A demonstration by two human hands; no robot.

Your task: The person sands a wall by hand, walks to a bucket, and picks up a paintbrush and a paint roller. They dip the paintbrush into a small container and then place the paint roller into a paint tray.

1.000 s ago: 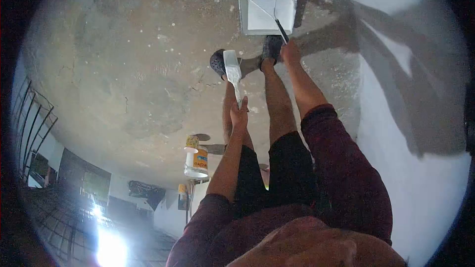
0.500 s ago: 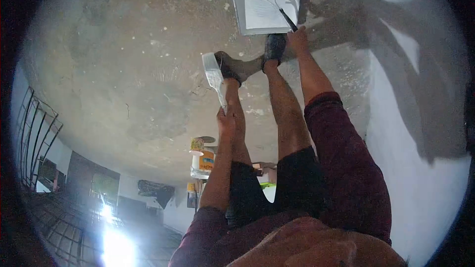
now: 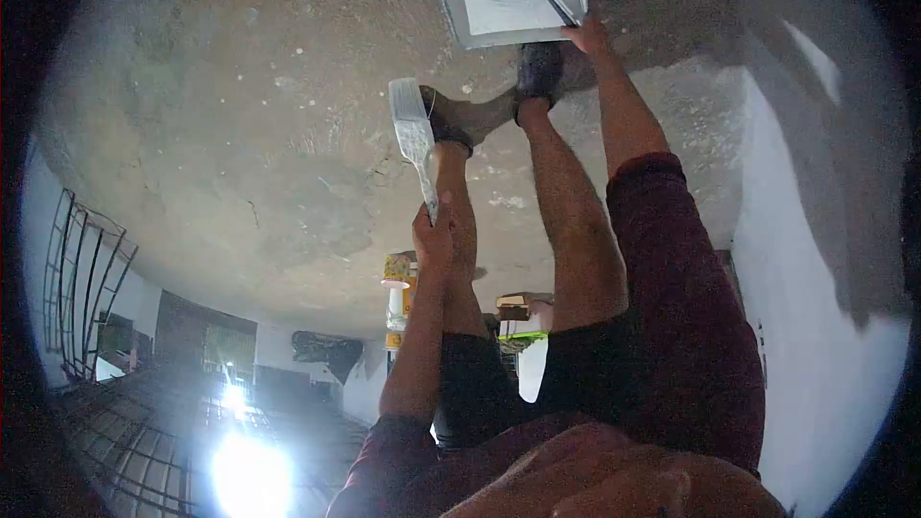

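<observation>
My left hand [image 3: 435, 235] is closed round the handle of a wide flat brush [image 3: 413, 129], whose white-coated bristles point forward beside my left shoe [image 3: 446, 120]. White paint also marks the brush's body. At the near right corner of a paint tray [image 3: 513, 39], my right hand [image 3: 589, 36] has its fingers closed at the end of a roller's black handle [image 3: 558, 8]. The roller's wire frame lies over the white-coated tray, and its head is cut off by the top of the view. My right shoe [image 3: 540, 69] is just below the tray.
The concrete floor [image 3: 288, 153] has white spatters. A white wall [image 3: 801, 326] rises on the right. Behind my legs are yellow and white containers [image 3: 396, 297] and a box [image 3: 513, 307]. Metal grilles [image 3: 86, 278] and a bright light [image 3: 251, 475] show at the left.
The view has shifted, so the tray and shoes appear higher. My right hand appears higher beside the tray corner. The brush stays in my left hand, with its head slightly higher in view.
</observation>
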